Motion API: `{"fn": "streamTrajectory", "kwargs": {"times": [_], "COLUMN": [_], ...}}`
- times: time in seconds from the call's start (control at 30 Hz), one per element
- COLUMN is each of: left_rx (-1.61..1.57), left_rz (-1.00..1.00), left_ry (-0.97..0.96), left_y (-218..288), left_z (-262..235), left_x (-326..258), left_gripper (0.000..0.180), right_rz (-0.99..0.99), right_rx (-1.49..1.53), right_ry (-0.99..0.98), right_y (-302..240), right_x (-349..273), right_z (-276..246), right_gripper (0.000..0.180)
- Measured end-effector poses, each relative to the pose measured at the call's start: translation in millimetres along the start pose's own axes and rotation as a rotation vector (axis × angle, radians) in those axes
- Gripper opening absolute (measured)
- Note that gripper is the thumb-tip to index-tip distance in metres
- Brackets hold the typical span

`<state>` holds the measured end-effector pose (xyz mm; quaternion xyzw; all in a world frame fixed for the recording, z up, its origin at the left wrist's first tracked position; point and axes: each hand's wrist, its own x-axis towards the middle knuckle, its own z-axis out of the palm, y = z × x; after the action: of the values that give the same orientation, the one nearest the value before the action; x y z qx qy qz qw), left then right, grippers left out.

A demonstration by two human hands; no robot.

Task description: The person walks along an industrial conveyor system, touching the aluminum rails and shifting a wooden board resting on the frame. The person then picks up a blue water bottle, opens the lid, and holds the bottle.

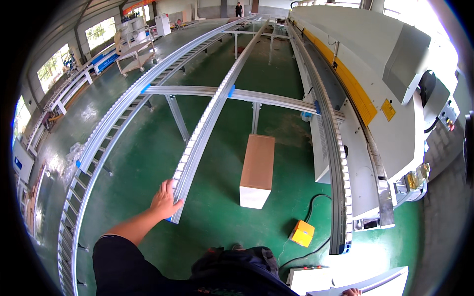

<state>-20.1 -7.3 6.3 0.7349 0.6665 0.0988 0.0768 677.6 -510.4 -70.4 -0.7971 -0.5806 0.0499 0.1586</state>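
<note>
As I look down in the head view, my left hand (164, 201) lies over the near end of the middle roller rail (197, 140), thumb toward its right edge and fingers across the white rollers; whether it is clamped there I cannot tell. The rail runs from that end away up the room, over a metal crossbar (276, 98). Below spreads a glossy green floor (217, 172), bearing a tall white box with a brown top (257, 160) between the middle rail and the right roller rail (337, 207). A yellow foot pedal (302, 233) sits near the right rail's near end, its black cable curling on the floor. A long grey-white machine (365, 37) with a yellow strip lines the right side; windows (100, 34) and a wheeled cart (136, 55) stand on the left. A distant person (239, 9) is too small to make out well. My right hand (351, 292) is cut off by the lower edge, just fingers showing at a white panel (373, 282); its grip I cannot tell. Glare whitens the floor beside that panel, and the rails' far ends blur together.
</note>
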Motion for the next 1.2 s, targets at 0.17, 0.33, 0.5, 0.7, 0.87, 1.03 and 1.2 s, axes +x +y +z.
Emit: {"fn": "streamTrajectory", "kwargs": {"times": [0.17,0.33,0.5,0.7,0.87,1.03,1.2], "left_rx": [0.251,0.280,0.170,0.145,0.134,0.135,0.136], "left_rz": [0.606,0.968,1.052,1.030,1.036,1.016,1.031], "left_ry": [-0.087,-0.308,-0.152,-0.149,-0.088,-0.123,-0.118], "left_y": [15,1,6,9,9,6,10], "left_z": [-32,-19,-18,-17,-15,-12,-16], "left_x": [1,1,-1,2,5,4,4], "left_gripper": [0.070,0.054,0.028,0.021,0.017,0.015,0.013], "right_rz": [0.097,-0.007,0.068,0.056,0.050,0.014,0.108], "right_rx": [-0.163,-0.165,-0.064,-0.135,-0.194,-0.212,-0.170], "right_ry": [-0.113,-0.315,-0.295,-0.310,-0.303,-0.252,-0.312], "right_y": [-40,-61,-89,-87,-89,-83,-105], "right_x": [16,2,17,10,13,9,18], "right_z": [-17,-3,-6,-7,-7,-1,-15], "right_gripper": [0.017,0.024,0.016,0.017,0.015,0.013,0.013]}}
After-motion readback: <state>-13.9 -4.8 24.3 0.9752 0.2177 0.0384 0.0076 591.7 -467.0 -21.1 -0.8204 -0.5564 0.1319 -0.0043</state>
